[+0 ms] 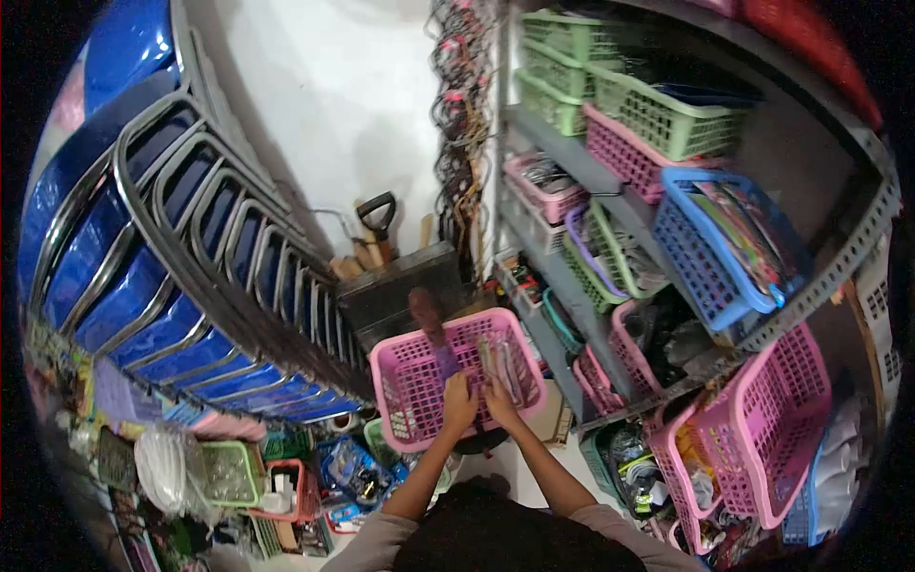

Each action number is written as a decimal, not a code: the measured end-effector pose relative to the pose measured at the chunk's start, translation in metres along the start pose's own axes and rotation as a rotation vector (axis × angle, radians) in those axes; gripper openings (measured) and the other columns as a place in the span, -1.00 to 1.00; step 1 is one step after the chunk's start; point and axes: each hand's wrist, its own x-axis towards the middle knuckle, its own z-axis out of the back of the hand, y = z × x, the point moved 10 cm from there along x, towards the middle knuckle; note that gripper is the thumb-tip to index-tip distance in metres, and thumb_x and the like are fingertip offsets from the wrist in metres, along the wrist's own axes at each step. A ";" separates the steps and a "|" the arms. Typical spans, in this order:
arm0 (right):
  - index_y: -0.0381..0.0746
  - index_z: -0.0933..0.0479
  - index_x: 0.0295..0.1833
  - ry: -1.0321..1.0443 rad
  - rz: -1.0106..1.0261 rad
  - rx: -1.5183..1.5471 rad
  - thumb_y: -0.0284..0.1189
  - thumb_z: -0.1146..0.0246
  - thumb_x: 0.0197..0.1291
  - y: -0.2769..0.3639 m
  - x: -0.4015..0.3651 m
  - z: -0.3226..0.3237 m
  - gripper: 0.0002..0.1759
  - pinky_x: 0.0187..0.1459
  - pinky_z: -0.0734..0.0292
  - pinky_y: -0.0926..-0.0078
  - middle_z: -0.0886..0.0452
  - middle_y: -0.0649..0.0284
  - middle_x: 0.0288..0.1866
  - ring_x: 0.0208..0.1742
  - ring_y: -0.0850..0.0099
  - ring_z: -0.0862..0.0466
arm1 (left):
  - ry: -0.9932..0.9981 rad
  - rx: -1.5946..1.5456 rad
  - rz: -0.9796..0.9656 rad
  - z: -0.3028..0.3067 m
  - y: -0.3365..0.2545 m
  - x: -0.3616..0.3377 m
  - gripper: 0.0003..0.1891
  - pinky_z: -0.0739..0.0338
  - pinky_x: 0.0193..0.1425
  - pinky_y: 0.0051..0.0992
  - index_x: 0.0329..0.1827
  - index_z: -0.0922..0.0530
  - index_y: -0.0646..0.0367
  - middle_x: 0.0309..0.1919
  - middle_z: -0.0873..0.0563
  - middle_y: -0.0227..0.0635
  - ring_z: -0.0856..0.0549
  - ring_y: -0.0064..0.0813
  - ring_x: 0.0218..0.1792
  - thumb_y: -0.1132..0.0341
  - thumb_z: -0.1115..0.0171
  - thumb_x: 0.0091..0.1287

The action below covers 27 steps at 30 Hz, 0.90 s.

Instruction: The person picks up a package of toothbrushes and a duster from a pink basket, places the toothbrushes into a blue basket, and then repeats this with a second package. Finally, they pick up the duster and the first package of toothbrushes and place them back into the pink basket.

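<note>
A pink basket (400,381) with lattice walls stands before me at the centre. Inside its right half lie flat packets (500,367) in clear wrapping. My left hand (460,402) has its fingers closed round the lower end of a long item (434,334), brown at the top and purple lower down, which crosses the basket's far rim. Over the basket's near part, beside the packets, is my right hand (498,400); its fingers are bent and it touches the packets' near end, but its grip is too small to make out.
Stacked blue chairs (172,257) with metal frames fill the left. Shelves (558,324) on the right hold green, pink and blue baskets (710,262). Larger pink baskets (762,429) stand lower right. Bins and packages (357,467) crowd the lower left. A black-handled tool (378,219) stands behind.
</note>
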 end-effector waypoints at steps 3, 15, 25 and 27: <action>-0.35 -0.16 0.29 0.103 -0.108 -0.076 -0.40 -0.16 0.14 -0.011 -0.017 -0.041 -0.38 0.17 -0.30 0.37 -0.42 -0.08 0.11 0.19 0.13 -0.42 | -0.049 0.016 0.130 0.019 0.043 -0.026 -0.69 -0.35 0.07 -0.26 0.01 -0.45 0.25 -0.15 -0.52 -0.04 -0.49 -0.10 -0.08 0.46 -0.08 0.17; -0.39 -0.36 0.07 -0.159 -0.239 -0.107 -0.45 -0.22 -0.04 -0.040 -0.028 0.002 -0.49 0.03 -0.38 0.23 -0.55 -0.10 -0.10 -0.02 0.04 -0.54 | 0.133 -0.149 0.280 -0.037 0.117 -0.074 -0.75 -0.49 -0.15 -0.34 -0.06 -0.46 0.28 -0.24 -0.59 -0.08 -0.62 -0.16 -0.24 0.42 -0.11 0.21; -0.32 -0.35 0.04 -0.197 -0.411 -0.575 -0.08 -0.34 -0.11 -0.054 -0.125 0.127 -0.31 -0.24 -0.50 0.10 -0.60 -0.13 -0.34 -0.25 -0.05 -0.61 | 0.253 -0.287 0.390 -0.135 0.126 -0.038 -0.69 -0.50 -0.18 -0.26 -0.20 -0.54 0.36 -0.29 -0.63 0.03 -0.65 -0.13 -0.26 0.34 -0.24 0.04; -0.32 -0.35 0.05 -0.166 -0.509 -0.635 -0.08 -0.34 -0.10 -0.063 -0.153 0.143 -0.31 -0.25 -0.50 0.10 -0.59 -0.13 -0.37 -0.29 -0.05 -0.61 | 0.265 -0.274 0.384 -0.152 0.132 -0.029 -0.69 -0.51 -0.20 -0.24 -0.25 -0.55 0.38 -0.32 -0.63 0.06 -0.65 -0.08 -0.29 0.32 -0.26 0.00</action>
